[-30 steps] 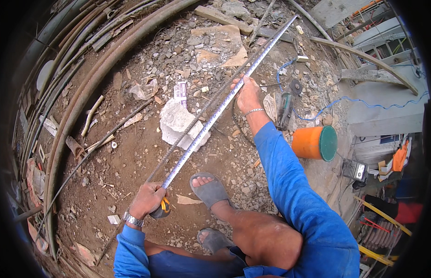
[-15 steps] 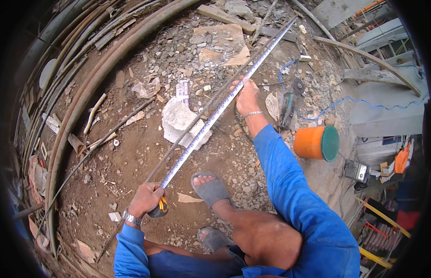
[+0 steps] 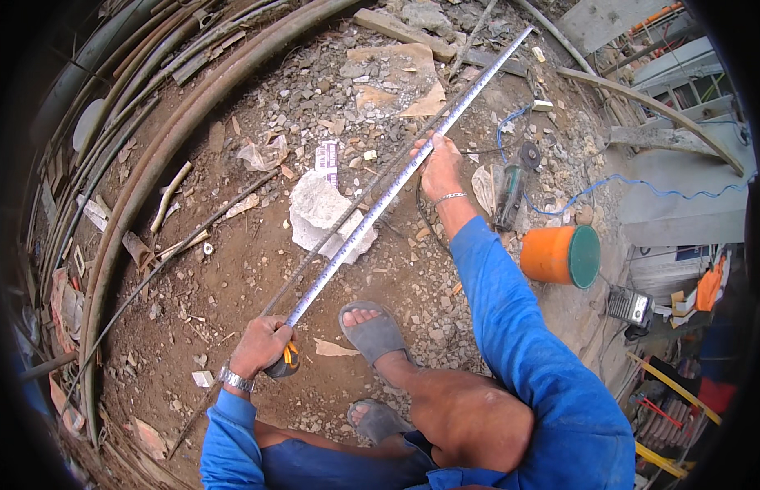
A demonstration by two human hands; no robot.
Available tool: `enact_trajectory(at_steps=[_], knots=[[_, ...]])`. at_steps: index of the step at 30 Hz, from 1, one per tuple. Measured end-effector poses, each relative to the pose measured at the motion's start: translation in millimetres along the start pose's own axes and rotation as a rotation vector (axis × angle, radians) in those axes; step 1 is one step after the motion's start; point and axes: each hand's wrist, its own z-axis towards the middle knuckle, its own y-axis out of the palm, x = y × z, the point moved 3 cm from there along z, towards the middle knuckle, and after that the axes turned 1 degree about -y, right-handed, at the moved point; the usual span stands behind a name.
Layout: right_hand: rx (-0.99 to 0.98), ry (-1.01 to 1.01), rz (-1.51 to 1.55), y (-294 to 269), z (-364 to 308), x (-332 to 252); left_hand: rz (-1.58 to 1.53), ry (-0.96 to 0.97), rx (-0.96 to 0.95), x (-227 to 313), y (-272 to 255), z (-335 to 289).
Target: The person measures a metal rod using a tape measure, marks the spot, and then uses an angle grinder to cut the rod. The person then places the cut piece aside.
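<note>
My left hand is closed round a yellow-and-black tape measure at the lower left. From it a long white tape blade runs up to the far right. Beside and partly under the blade lies a thin ribbed steel bar. My right hand is closed further up, pinching blade and bar together between thumb and fingers. Beneath the two, on the dirt, sits a broken white slab. An angle grinder rests on the ground to the right of my right hand.
Bent pipes and rods curve along the left side. An orange bucket with a green end lies on its side at right, near a blue cord and a grey boxy device. Boards and rubble cover the far ground.
The blade's far end has shifted slightly and now covers the bar's tip. Both hands keep their hold, and the whole view has moved a little.
</note>
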Motion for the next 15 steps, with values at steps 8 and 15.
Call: enact_trajectory(at_steps=[8, 15], knots=[[0.023, 0.036, 0.027, 0.6, -4.7, 4.4, 0.007, -0.053, -0.015, -3.2, -1.2, -0.1], [0.010, 0.063, 0.025, 8.3, -16.2, 9.8, 0.004, -0.059, 0.003, -17.6, -8.7, -3.5]])
